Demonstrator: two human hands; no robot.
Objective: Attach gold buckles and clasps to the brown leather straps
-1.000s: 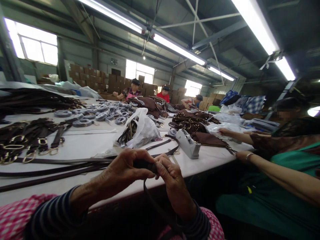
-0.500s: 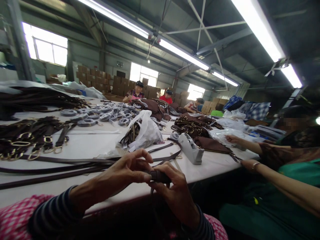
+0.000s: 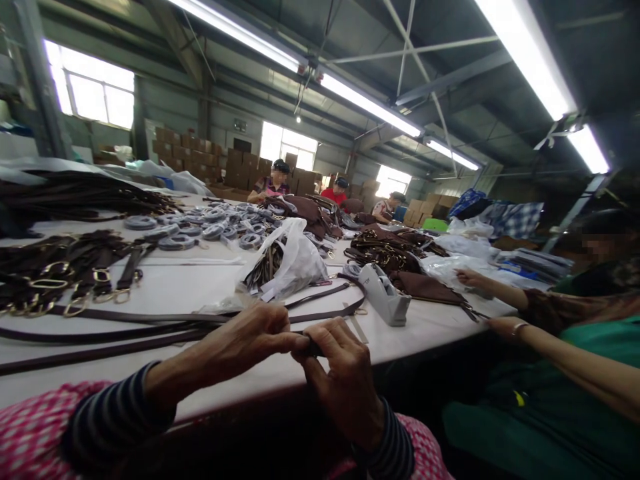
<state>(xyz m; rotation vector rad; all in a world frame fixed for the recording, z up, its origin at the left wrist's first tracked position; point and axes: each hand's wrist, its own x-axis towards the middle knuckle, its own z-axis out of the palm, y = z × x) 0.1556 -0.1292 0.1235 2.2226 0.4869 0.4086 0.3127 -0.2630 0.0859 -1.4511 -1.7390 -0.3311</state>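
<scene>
At the table's near edge my two hands meet over a dark brown strap piece [image 3: 314,347], mostly hidden by my fingers. My right hand [image 3: 345,373] is closed around it. The thumb of my left hand [image 3: 255,333] presses on its end, the other fingers curled in. Just beyond my hands, a long brown strap [image 3: 345,310] curves across the white table [image 3: 150,287]. A grey tape dispenser [image 3: 384,297] stands to the right of that strap. More long straps [image 3: 110,339] run off to the left.
Straps with gold buckles [image 3: 65,267] lie at the left. Coiled wrapped straps [image 3: 215,230] and a white plastic bag [image 3: 300,257] are farther back. Brown bags [image 3: 395,250] are piled right of centre. A co-worker's hand [image 3: 505,327] and arm reach in from the right.
My left fingers have curled down and its thumb now presses against the strap piece. My right fingers have closed over it, so less of it shows.
</scene>
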